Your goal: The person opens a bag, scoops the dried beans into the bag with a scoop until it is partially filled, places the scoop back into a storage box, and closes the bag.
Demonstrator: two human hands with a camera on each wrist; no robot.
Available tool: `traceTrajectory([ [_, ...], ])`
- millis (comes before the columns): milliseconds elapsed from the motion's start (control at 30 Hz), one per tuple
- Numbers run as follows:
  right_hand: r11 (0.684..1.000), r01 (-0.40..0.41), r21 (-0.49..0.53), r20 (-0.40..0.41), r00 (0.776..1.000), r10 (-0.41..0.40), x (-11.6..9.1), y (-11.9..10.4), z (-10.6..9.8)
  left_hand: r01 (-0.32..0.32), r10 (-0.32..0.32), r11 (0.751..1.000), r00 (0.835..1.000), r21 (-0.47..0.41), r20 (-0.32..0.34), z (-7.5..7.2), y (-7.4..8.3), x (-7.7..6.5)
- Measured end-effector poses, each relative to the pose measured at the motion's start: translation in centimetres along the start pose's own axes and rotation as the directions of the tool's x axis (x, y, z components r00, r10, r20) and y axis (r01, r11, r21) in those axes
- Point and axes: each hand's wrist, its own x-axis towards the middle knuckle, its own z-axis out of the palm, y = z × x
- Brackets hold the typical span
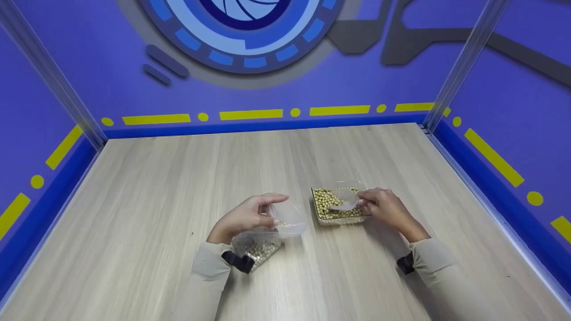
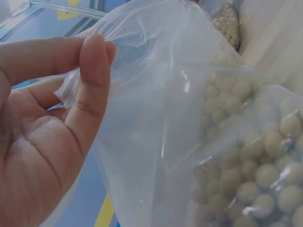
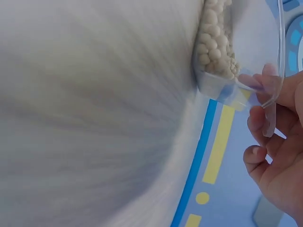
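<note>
My left hand [image 1: 250, 217] pinches the mouth edge of a clear plastic bag [image 1: 292, 218] between thumb and fingers. Round, pale soybeans [image 2: 265, 175] fill the bag's lower part, which rests on the table under my left wrist. To the right stands a clear rectangular box [image 1: 341, 221] with yellowish soybeans [image 1: 323, 200] inside. My right hand [image 1: 386, 207] reaches over its right side and grips a translucent scoop [image 1: 345, 199], whose bowl lies over the beans. Below my fingers in the right wrist view, the end of the scoop's handle [image 3: 270, 124] sticks out.
A light wood-grain table [image 1: 178, 178] lies under everything. Blue-purple panels with yellow marks enclose it at the back [image 1: 250, 100], left and right. A black wrist strap [image 1: 238, 262] sits close against the bag.
</note>
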Motion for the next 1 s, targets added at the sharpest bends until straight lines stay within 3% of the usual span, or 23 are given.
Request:
traceTrajectory([
  [267,0.997,0.013,0.075,0.021,1.0,-0.015,0.3,0.6,-0.4,0.003,-0.003,1.0,1.0,-0.004,-0.002,0.0,-0.1,-0.1],
  [500,0.993,-0.03,0.115,0.029,0.999,0.027,0.5,0.9,-0.7,0.036,-0.034,0.997,0.999,-0.071,0.029,0.1,-0.2,0.0],
  [1000,0.983,-0.078,0.168,0.066,0.996,0.068,0.5,1.3,-0.8,0.016,-0.015,0.999,1.0,-0.05,0.026,-0.1,-0.2,0.0],
])
